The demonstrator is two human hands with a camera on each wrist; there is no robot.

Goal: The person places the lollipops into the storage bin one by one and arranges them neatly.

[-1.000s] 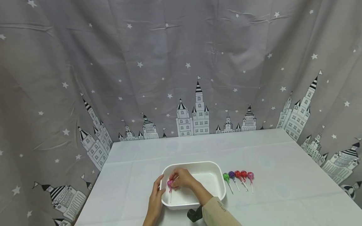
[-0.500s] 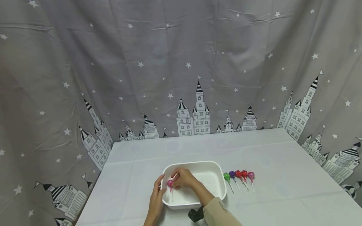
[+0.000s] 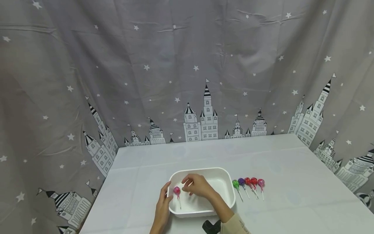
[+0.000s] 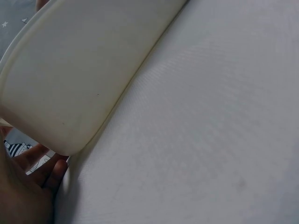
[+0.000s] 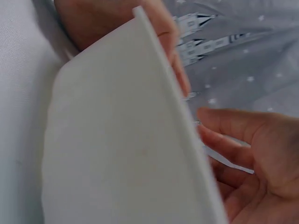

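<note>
A white tray (image 3: 201, 213) stands on the table, and my left hand (image 3: 162, 208) grips its left side, thumb over the rim and fingers along the outside. Inside the tray, near that left wall, lies a pink lollipop (image 3: 176, 190), its stick toward me. My right hand (image 3: 197, 186) hovers over the tray just right of the lollipop, fingers loosely bent and holding nothing. In the right wrist view the right hand (image 5: 261, 158) shows beyond the tray's wall (image 5: 112, 130). The left wrist view has the left hand (image 4: 28, 191) by a tray corner; the lollipop is hidden there.
Right of the tray, a row of lollipops lies on the white table (image 3: 140, 182): a green one (image 3: 236, 184), a purple one (image 3: 241, 182), two red ones (image 3: 254, 182) and a pink one (image 3: 261, 183). A grey curtain (image 3: 163, 65) with printed castles hangs behind.
My right hand has let go of the pink lollipop and moved right and slightly up, away from it. The lollipop now lies by itself in the tray. My left hand stays on the rim.
</note>
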